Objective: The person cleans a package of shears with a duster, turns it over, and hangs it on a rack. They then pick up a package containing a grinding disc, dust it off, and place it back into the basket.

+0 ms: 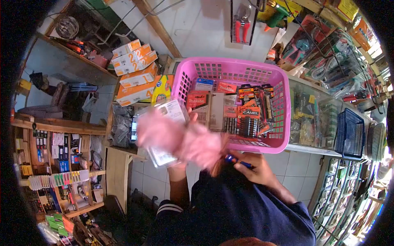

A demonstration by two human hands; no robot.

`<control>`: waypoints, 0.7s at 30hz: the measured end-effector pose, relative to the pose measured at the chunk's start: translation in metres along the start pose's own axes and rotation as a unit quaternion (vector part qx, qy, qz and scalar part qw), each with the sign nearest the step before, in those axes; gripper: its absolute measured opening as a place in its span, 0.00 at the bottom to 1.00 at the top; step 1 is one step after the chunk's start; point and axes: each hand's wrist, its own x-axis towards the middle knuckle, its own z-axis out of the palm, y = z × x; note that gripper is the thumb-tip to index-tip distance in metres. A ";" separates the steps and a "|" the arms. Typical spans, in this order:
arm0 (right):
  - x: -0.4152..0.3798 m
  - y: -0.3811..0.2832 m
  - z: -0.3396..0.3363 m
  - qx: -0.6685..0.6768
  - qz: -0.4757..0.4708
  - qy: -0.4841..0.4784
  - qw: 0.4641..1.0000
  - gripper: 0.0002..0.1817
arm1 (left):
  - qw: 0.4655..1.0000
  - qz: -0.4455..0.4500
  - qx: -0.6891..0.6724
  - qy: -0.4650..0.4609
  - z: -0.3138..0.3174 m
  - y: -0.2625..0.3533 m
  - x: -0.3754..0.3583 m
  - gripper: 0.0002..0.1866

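Observation:
My right hand (259,169) is closed around the dark blue handle of a pink fluffy duster (202,145), whose head is smeared by motion. The duster passes over a clear plastic blister pack (174,110) with a printed white card. That pack is gripped by my left hand (192,116), mostly hidden behind it and the duster. Just beyond both hands stands a pink plastic basket (284,110). Inside it lie red Makita packs (198,99), a pack marked Camel (249,117) and several other small packages.
Orange-and-white boxes (135,76) are stacked at the left, beside a yellow-green box (161,91). The basket rests on a glass display counter (303,133). A dark blue basket (350,133) stands at the right. Red-handled pruning shears (242,28) hang behind.

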 end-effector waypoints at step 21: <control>-0.016 0.005 -0.017 -0.020 0.024 0.072 0.997 0.19 | 0.997 -0.023 -0.060 0.043 -0.029 -0.042 0.042 0.46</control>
